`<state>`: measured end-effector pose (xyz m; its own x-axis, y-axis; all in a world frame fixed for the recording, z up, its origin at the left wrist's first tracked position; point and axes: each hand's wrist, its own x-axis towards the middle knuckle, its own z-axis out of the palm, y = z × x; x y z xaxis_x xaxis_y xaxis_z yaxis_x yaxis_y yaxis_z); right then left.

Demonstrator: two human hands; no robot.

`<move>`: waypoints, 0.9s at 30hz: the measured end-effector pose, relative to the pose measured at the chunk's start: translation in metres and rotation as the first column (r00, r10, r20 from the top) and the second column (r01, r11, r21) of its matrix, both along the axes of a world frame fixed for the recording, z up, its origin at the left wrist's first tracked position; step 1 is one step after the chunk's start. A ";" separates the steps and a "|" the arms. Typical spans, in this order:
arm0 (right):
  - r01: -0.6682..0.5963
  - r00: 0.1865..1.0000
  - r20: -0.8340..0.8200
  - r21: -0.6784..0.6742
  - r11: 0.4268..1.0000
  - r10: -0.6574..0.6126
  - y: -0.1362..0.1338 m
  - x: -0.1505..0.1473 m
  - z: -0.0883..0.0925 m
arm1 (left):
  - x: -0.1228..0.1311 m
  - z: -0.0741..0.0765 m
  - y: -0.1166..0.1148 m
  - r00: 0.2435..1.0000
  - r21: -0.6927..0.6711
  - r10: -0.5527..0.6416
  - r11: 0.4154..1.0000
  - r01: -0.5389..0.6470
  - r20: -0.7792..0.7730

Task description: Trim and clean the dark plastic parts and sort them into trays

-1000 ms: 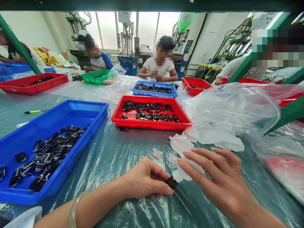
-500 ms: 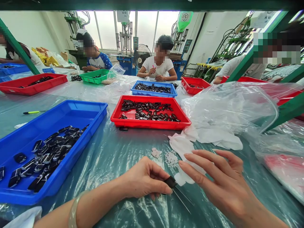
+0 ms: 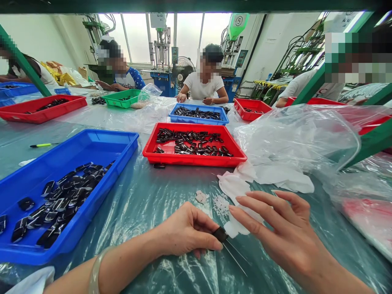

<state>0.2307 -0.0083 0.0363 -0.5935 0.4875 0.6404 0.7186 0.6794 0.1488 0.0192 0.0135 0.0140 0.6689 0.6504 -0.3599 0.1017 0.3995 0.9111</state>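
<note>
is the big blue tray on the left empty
No, the blue tray holds a heap of small black parts spread across its near half.

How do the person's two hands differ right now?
The left hand is curled, pinching a small black part at its fingertips; the right hand is open, fingers spread, with nothing visibly gripped. The left wrist wears a bangle; the right forearm shows none. Both are bare and close over the plastic-covered table.
</note>
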 end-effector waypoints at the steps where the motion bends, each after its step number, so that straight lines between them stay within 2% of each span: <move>1: -0.003 1.000 0.000 -0.016 1.000 0.003 0.000 0.001 0.000 | 0.000 -0.001 0.000 1.000 0.002 -0.005 1.000 0.005 0.002; 8: 0.033 0.997 -0.064 -0.121 0.992 -0.041 0.002 0.008 -0.009 | 0.002 0.000 -0.001 1.000 -0.018 0.011 1.000 -0.011 0.005; 14: 0.108 0.980 -0.146 -0.201 0.974 -0.138 0.010 0.032 -0.016 | 0.004 -0.004 0.000 0.998 -0.033 0.070 0.997 -0.070 0.001; 17: 0.146 0.949 -0.237 -0.261 0.954 -0.210 0.013 0.047 -0.021 | 0.004 -0.009 -0.001 0.997 0.021 0.081 0.997 -0.080 -0.007; 21: 0.162 0.934 -0.268 -0.273 0.948 -0.237 0.013 0.059 -0.025 | 0.004 -0.010 -0.002 0.997 0.139 0.076 0.988 -0.075 -0.004; 25: 0.173 0.912 -0.295 -0.350 0.921 -0.284 0.003 0.057 -0.026 | 0.005 -0.006 -0.002 0.996 0.232 0.086 0.969 -0.085 0.005; 27: 0.163 0.930 -0.254 -0.361 0.918 -0.265 -0.003 0.051 -0.023 | 0.005 -0.006 -0.002 0.996 0.251 0.086 0.965 -0.081 -0.009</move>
<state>0.2821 -0.0117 0.0128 -0.2623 0.7932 0.5497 0.8280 0.4775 -0.2939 0.0244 0.0113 0.0080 0.6028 0.7747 -0.1911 0.0964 0.1670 0.9812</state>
